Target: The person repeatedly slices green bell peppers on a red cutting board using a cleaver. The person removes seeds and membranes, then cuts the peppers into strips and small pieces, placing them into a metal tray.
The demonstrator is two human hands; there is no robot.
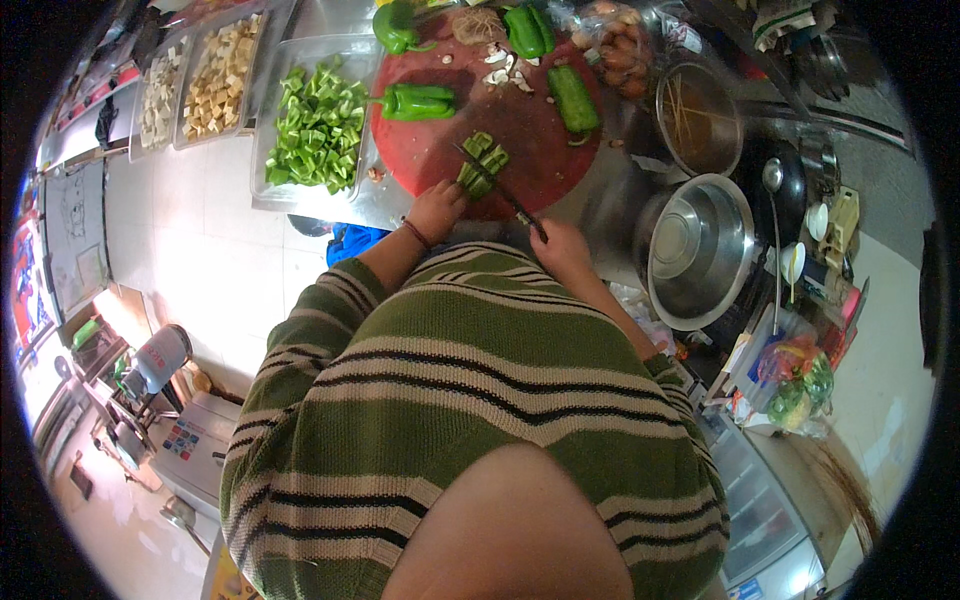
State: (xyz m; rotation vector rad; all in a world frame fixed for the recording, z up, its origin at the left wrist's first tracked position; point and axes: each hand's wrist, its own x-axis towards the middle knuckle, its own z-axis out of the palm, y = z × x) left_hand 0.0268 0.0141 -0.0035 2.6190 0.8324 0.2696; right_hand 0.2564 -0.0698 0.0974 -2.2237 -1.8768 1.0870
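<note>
My right hand [562,244] is closed around the dark handle of a knife [510,201], whose blade lies across cut green pepper pieces [482,159] at the near edge of a round red cutting board [517,124]. The fingertips of my left hand [439,210] touch the lower left side of those pieces. Farther up the board are whole green peppers [417,102], one long and bumpy pepper [572,101] at the right, and white seed cores and scraps [506,71].
Left of the board stands a clear plastic tray [259,161] of chopped green pepper, with trays of cubed food [217,79] beyond. To the right are a bag of shallots or small onions [622,56], a steel pot [735,142], a large steel basin [739,255] and a ladle [773,174].
</note>
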